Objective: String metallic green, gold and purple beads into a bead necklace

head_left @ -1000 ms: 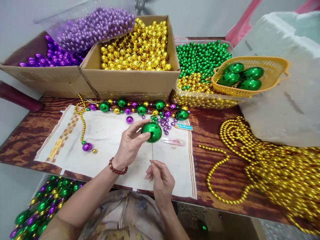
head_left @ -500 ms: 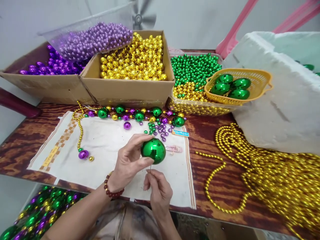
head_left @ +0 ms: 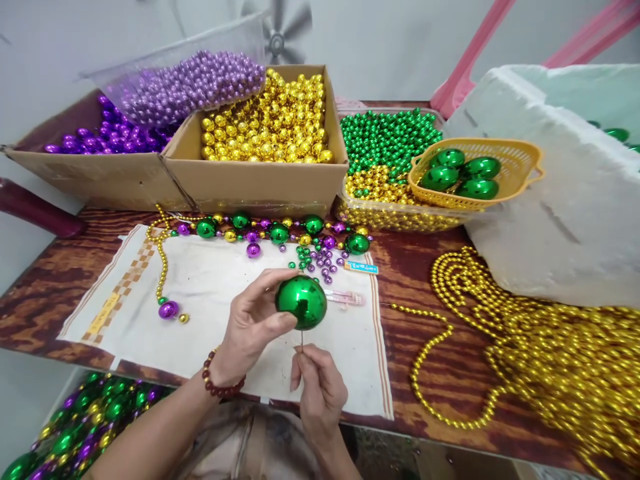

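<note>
My left hand (head_left: 255,327) grips a large shiny green ball (head_left: 301,303) between thumb and fingers, above the white cloth (head_left: 220,287). Just below it, my right hand (head_left: 321,387) pinches a thin needle (head_left: 302,339) that stands upright, its upper end at the underside of the ball. Whether the tip is inside the ball is hidden. Behind the ball lie loose small green and purple beads (head_left: 326,261). A strung garland (head_left: 279,233) of green, purple and gold balls runs along the cloth's far edge, its gold bead tail ending near a purple ball (head_left: 169,309).
Cardboard boxes hold purple balls (head_left: 115,133) and gold balls (head_left: 265,127). A clear tub (head_left: 400,217) has green and gold beads, with a yellow basket (head_left: 525,160) of green balls resting on it. Gold bead strands (head_left: 565,360) heap beside a white foam box (head_left: 540,200).
My left hand and the green ball have shifted slightly left. My right hand sits a little lower, and more of the needle shows below the ball.
</note>
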`<state>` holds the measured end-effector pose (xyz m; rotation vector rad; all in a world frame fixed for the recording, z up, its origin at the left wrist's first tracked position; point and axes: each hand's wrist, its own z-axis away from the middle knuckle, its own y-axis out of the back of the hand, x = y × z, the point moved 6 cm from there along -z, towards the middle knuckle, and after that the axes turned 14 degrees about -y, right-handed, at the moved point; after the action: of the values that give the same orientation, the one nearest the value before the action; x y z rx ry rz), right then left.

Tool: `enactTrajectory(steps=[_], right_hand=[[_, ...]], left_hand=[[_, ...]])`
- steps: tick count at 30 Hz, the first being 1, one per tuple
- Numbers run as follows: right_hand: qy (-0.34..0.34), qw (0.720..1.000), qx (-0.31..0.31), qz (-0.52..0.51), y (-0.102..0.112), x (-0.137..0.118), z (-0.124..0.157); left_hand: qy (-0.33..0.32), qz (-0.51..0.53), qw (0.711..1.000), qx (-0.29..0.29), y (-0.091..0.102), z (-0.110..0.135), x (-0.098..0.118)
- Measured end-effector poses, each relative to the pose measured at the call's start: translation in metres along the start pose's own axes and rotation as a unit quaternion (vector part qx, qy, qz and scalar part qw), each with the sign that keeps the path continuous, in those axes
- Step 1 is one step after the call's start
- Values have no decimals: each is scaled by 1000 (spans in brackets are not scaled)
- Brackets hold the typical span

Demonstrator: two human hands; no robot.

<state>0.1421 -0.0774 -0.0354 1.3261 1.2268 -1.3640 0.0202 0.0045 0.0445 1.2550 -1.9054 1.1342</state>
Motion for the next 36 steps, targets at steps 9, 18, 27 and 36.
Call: enactTrajectory(steps=[9, 18, 27, 36], right_hand=[[-33, 999, -6, 19, -3, 8, -9], [-62, 996, 8, -55, -8, 13, -19], [-112, 988, -15, -105, -12, 18, -19], [-89, 991, -13, -95, -11, 21, -13]], left_hand=[[8, -32, 999, 26, 4, -6, 6], [-67, -127, 990, -9, -6, -5, 18], [-50, -116, 992, -17, -10, -4, 15], [-27, -118, 993, 13, -4, -7, 8]])
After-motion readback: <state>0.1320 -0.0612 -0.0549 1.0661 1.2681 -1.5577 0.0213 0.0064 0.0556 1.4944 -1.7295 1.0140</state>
